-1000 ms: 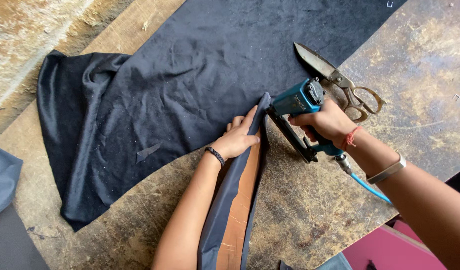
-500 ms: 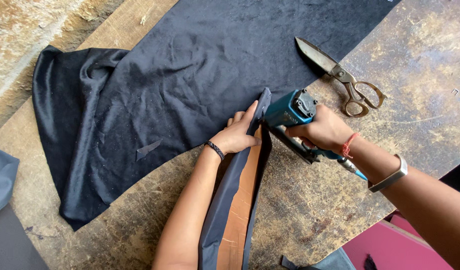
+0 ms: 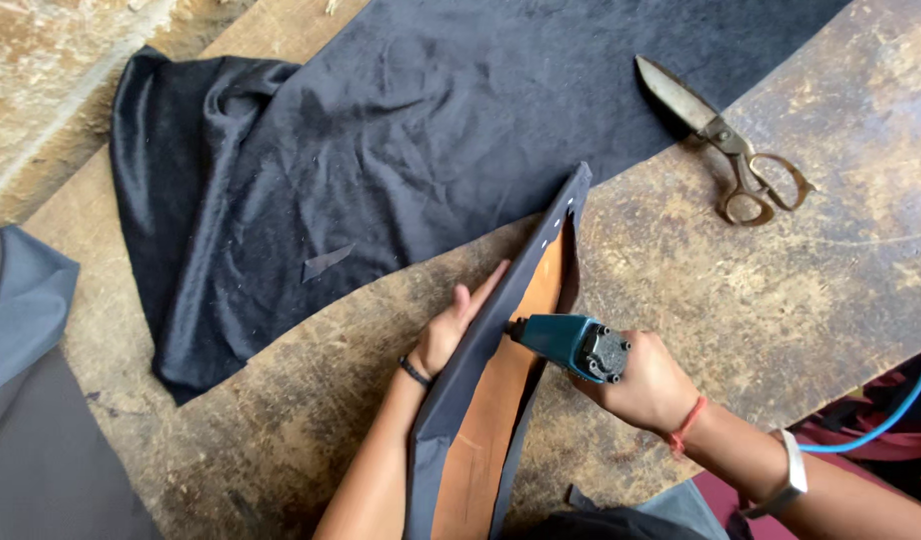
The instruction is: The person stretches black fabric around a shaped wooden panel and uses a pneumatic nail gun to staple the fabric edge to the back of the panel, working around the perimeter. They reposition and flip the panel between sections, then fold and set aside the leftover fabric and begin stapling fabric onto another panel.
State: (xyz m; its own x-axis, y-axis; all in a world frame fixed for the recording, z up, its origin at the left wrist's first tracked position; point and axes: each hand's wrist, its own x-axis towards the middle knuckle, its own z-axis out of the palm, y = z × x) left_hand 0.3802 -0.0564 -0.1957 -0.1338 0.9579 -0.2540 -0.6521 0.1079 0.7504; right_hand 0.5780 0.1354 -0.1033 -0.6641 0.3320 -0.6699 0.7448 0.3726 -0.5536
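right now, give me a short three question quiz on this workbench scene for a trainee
1. Which hand holds the teal pneumatic staple gun?
2. True or false: the old metal scissors lie closed on the worn wooden workbench, beyond the right hand.
3. What does the left hand press against: A) the dark navy velvet fabric sheet, B) the fabric-wrapped wooden panel, C) the blue air hose?

Key:
1. The right hand, in a closed grip.
2. True.
3. B, fingers flat on the panel's covered edge.

No packages, labels, signs or screens anywhere in view.
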